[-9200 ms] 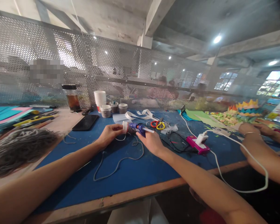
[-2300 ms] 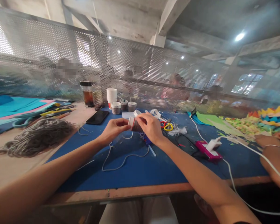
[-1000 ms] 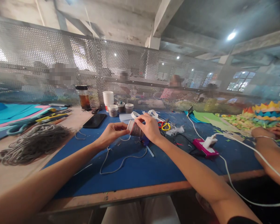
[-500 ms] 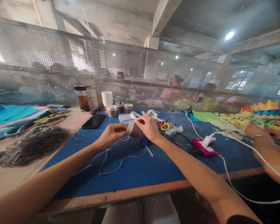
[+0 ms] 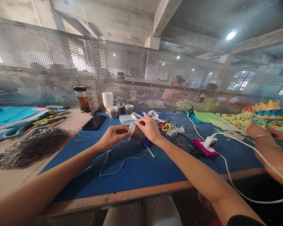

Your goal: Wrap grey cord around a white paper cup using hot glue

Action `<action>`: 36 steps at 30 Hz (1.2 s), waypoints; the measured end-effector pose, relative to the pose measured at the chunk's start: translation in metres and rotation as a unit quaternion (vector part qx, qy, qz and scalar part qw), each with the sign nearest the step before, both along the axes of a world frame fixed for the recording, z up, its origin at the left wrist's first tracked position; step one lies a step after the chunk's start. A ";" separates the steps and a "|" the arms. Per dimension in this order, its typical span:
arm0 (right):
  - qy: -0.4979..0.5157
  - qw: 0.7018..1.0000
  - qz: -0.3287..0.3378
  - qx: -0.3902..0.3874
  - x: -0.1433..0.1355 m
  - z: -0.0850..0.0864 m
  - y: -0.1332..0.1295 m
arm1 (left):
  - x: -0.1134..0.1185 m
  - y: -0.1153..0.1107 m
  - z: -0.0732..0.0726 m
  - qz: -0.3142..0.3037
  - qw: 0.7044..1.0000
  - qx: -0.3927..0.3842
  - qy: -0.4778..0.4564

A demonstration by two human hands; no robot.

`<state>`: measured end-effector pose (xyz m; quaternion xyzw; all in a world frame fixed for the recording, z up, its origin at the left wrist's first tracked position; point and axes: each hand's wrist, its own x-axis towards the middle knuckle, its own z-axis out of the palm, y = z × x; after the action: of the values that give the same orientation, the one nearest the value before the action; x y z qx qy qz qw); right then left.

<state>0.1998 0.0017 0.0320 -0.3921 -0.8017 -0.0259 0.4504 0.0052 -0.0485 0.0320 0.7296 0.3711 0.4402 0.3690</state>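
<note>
Between my hands, above the blue table mat (image 5: 124, 185), a paper cup (image 5: 138, 134) wrapped in grey-brown cord lies tilted, its white rim toward the left. My left hand (image 5: 114, 136) pinches that rim with thumb and fingers. On the cup's upper side, my right hand (image 5: 149, 128) is closed, fingertips pressed on the wound cord. A loose grey cord (image 5: 122, 168) curves over the mat below. Just behind the cup sits a blue glue gun (image 5: 146, 142), mostly hidden, with a glue stick (image 5: 151, 152) poking out of it.
Left are a grey yarn bundle (image 5: 33, 146), a phone (image 5: 93, 122) and a drink jar (image 5: 82, 99). Stacked paper cups (image 5: 108, 99) and several cord-wrapped cups stand behind. Yellow-red scissors (image 5: 166, 126) and a pink power strip (image 5: 205, 149) with a white cable lie right, near another person's arm (image 5: 271, 153).
The cup has turned slightly, so more of its white rim opening faces me. Both hands keep almost the same place and grip.
</note>
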 end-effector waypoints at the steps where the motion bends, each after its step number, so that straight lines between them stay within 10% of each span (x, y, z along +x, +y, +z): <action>1: 0.000 1.000 -0.003 -0.001 0.000 0.000 0.001 | 0.000 0.000 0.000 0.000 1.000 0.004 0.001; 36: -0.008 0.996 0.084 0.023 -0.003 -0.001 -0.025 | -0.010 0.016 -0.004 0.030 0.967 -0.124 -0.218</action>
<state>0.1971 -0.0231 0.0305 -0.3129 -0.8347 -0.0098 0.4531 -0.0053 -0.0321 0.0279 0.5527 0.3549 0.5501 0.5158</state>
